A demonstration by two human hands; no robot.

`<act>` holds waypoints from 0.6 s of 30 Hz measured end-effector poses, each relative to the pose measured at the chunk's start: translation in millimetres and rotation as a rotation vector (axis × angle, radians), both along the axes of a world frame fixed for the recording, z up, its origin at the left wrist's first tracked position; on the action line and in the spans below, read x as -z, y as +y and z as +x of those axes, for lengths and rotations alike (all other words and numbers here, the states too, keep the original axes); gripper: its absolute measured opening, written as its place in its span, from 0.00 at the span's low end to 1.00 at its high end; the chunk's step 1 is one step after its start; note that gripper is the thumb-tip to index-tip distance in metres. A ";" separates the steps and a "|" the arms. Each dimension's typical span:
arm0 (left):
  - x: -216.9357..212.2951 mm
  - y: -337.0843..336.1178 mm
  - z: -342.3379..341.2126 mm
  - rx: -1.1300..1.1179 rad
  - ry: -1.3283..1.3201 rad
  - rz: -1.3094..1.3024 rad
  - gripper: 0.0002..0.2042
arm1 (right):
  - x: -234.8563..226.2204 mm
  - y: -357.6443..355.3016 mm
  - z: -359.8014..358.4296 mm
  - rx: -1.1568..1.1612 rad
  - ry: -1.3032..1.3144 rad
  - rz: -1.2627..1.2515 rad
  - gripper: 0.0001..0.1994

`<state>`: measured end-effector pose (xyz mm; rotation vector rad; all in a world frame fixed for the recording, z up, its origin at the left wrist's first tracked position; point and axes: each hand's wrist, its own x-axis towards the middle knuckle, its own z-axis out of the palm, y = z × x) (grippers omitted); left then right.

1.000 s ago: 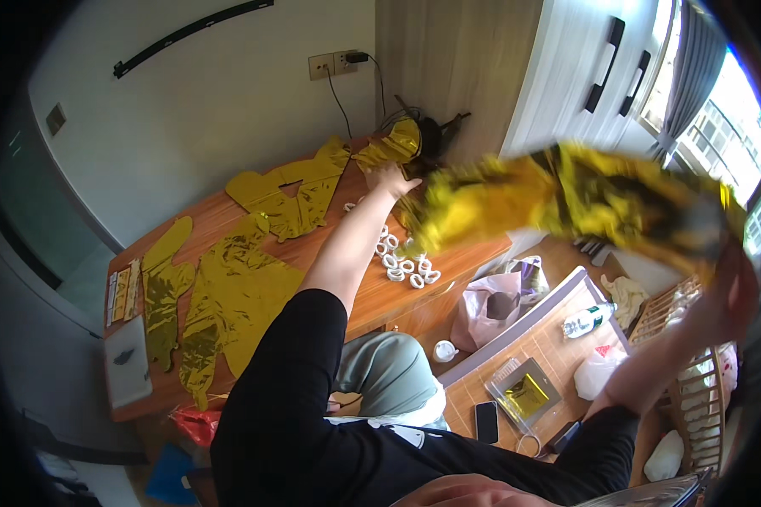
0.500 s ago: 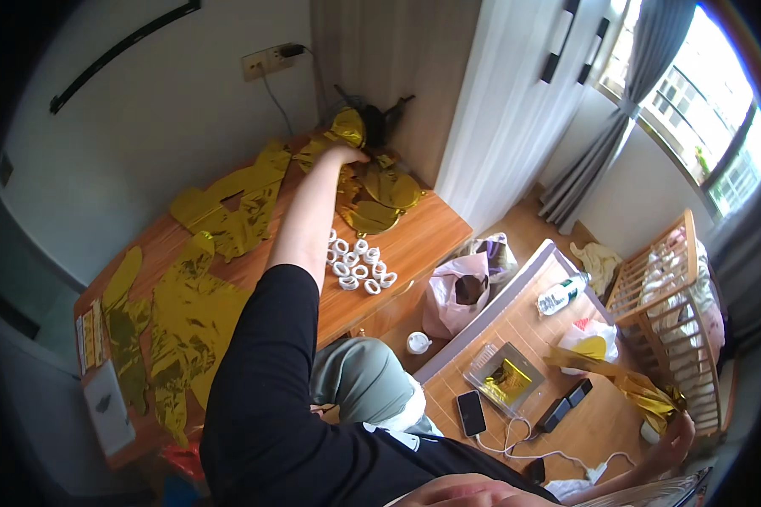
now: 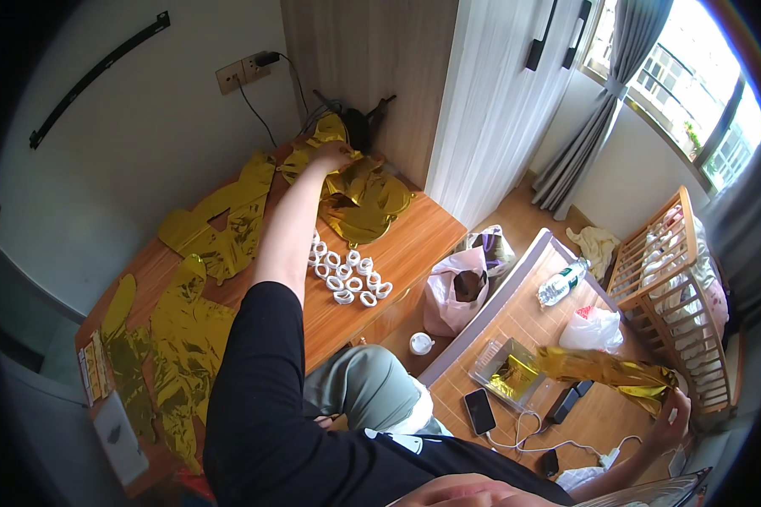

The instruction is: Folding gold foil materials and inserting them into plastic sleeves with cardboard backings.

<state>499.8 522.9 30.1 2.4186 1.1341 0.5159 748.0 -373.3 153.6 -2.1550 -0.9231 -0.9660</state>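
My left hand (image 3: 334, 155) reaches across the desk to a pile of flat gold foil balloons (image 3: 368, 203) in its far corner. Its fingers look closed on the foil, though the fingertips are partly hidden. Out to the right, my right hand (image 3: 673, 416) grips one end of a limp gold foil balloon (image 3: 604, 368), which stretches leftward over the low table. More deflated gold balloons (image 3: 182, 338) lie spread along the left of the desk. Several small white rings (image 3: 344, 272), apparently rolls, are grouped beside my left forearm.
The low table (image 3: 457, 359) holds a clear plastic box (image 3: 509, 372), a phone (image 3: 479, 412), a water bottle (image 3: 564, 283), a white bag (image 3: 592, 328) and a white cable (image 3: 558, 445). A pink bag (image 3: 455, 291) stands between desk and table. A wooden crib (image 3: 681, 270) is at right.
My left hand has shifted slightly left, and the foil beneath it lies differently. My right hand has risen a little, with its balloon now stretched lower across the table, over the black box.
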 end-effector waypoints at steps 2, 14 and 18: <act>-0.5 2.9 -14.5 0.021 -0.123 -0.027 0.26 | 0.8 5.6 0.6 0.005 -0.020 0.000 0.05; -3.6 2.3 -71.6 -1.034 -0.926 -0.069 0.15 | 2.2 29.3 -4.4 -0.156 0.021 0.036 0.05; -17.1 -26.8 -50.9 -1.018 -0.798 -0.270 0.19 | -7.3 17.6 -30.8 -0.125 -0.006 0.015 0.06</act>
